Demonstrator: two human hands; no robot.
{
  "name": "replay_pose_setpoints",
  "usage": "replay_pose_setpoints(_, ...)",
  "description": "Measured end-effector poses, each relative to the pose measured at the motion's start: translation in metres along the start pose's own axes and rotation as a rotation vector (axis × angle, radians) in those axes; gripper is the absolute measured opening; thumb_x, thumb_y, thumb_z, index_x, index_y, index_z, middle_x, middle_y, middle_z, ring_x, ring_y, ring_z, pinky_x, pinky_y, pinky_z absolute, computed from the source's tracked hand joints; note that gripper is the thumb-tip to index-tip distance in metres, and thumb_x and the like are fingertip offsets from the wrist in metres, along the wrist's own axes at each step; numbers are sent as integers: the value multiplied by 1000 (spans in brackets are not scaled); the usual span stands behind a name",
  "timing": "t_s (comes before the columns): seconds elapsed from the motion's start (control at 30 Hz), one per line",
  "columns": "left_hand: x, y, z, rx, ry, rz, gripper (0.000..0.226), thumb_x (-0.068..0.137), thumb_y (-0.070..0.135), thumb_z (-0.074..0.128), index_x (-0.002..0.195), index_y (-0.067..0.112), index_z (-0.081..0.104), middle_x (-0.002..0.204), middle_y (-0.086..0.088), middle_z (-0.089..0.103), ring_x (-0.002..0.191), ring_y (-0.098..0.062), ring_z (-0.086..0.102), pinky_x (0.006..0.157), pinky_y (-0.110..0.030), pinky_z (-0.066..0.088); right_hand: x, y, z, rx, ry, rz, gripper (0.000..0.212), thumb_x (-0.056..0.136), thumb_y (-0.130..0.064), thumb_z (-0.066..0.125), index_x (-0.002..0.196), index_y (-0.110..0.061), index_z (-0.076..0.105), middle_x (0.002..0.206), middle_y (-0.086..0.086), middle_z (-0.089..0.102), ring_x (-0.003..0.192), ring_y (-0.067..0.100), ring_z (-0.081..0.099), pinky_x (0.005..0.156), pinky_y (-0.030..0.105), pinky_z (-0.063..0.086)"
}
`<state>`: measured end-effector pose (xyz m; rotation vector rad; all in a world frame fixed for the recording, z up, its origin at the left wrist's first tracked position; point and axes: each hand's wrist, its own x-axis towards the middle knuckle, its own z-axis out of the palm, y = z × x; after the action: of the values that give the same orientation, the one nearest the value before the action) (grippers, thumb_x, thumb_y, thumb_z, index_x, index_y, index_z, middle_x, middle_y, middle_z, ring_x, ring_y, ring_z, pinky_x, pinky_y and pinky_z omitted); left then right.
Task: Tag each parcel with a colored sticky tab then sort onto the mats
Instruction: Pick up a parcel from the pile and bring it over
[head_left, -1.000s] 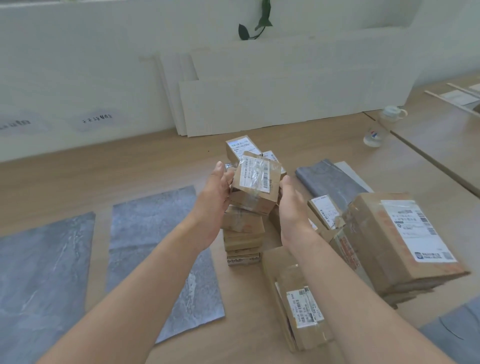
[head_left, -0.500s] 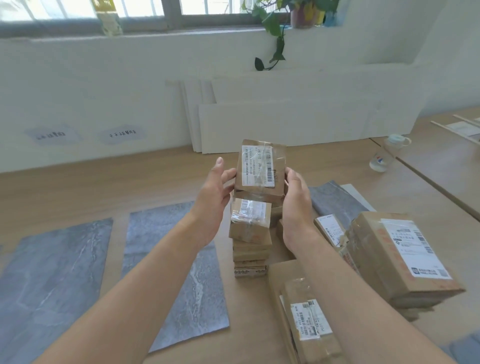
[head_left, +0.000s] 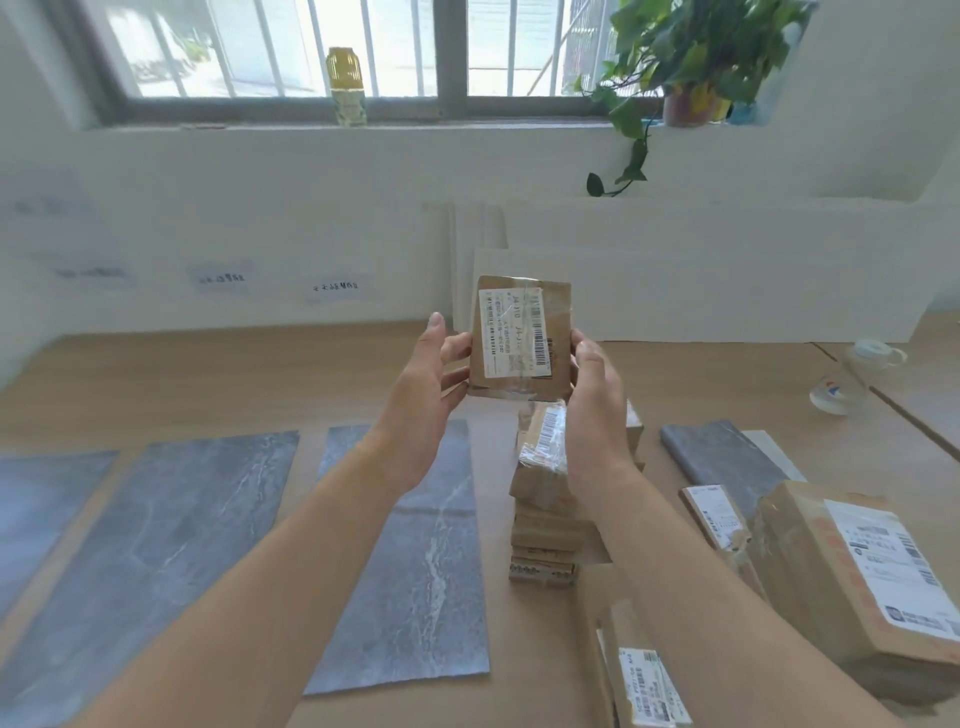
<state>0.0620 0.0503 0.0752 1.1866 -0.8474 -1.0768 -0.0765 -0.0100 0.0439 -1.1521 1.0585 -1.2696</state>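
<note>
Parcel (head_left: 522, 338) held upright above stack (head_left: 540, 525); fingers (head_left: 456, 347) of left hand (head_left: 421, 410), right hand (head_left: 597, 415) curled round its side edges.

The parcel (head_left: 522, 338) at the centre of the frame is brown cardboard, its white label striped with black barcode. The mats (head_left: 415, 545) at lower left are dark grey, veined white like marble. The table (head_left: 208, 379) is pale tan wood. At lower right the large box (head_left: 800, 545) is brown with orange print and a white label. At upper right the plant (head_left: 691, 47) is green; the bottle (head_left: 344, 78) at top centre is yellow.
</note>
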Motion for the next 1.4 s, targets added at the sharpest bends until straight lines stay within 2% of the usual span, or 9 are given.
replay_pose_setpoints(0.17,-15,7,-37,-27,105,18,61,102,59,29,130,15,60,130,2,65,124,-19,58,110,-33,41,-15,3,34,37,-83,8,41,109,-36,35,141,-26,58,128,-8,68,118,3,62,109,36,49)
replay_pose_setpoints(0.27,-25,13,-63,-21,123,33,61,102,61,27,128,18,60,130,4,66,123,-17,58,110,-31,41,-26,5,59,31,-126,-5,46,101,-43,38,138,-28,61,128,-6,70,122,10,63,110,42,48)
replay_pose_setpoints(0.6,-68,29,-150,-18,188,55,66,102,61,24,137,15,54,130,4,66,122,-13,59,112,-30,39,-82,5,139,1,-216,6,63,87,-55,40,139,-27,60,134,-4,67,129,12,59,115,42,44)
replay_pose_setpoints(0.8,-102,43,-216,-14,174,59,58,103,58,23,123,19,61,124,2,69,118,-13,61,104,-26,44,-133,11,196,11,-192,-4,56,93,-46,38,138,-23,61,130,-2,70,125,12,62,113,43,45)
replay_pose_setpoints(0.9,-118,46,-251,-6,157,60,55,104,56,23,113,22,65,108,9,74,106,-8,65,98,-24,45,-161,18,225,9,-159,5,57,91,-48,40,138,-24,61,132,-2,68,128,14,60,114,44,44)
replay_pose_setpoints(1.0,-133,47,-287,0,149,47,57,104,55,23,118,18,65,109,7,74,105,-8,66,98,-25,46,-189,27,253,27,-142,8,57,91,-48,41,138,-23,61,132,-2,69,127,13,61,114,43,45)
replay_pose_setpoints(1.1,-146,49,-321,0,150,21,61,104,57,24,127,14,62,122,-1,71,116,-14,63,104,-28,45,-215,34,277,52,-154,17,53,95,-43,40,139,-21,60,130,-1,70,124,11,63,113,40,46)
replay_pose_setpoints(1.23,-166,51,-352,8,156,21,58,104,57,23,121,19,63,114,5,73,111,-10,65,98,-25,44,-240,39,301,56,-179,25,49,100,-39,39,140,-20,59,130,-1,70,123,11,64,112,40,47)
replay_pose_setpoints(1.4,-188,48,-381,16,194,35,62,103,59,24,131,17,61,121,4,71,116,-12,63,105,-30,44,-260,41,321,59,-236,41,38,110,-26,36,138,-18,61,123,-3,72,113,6,67,106,32,52)
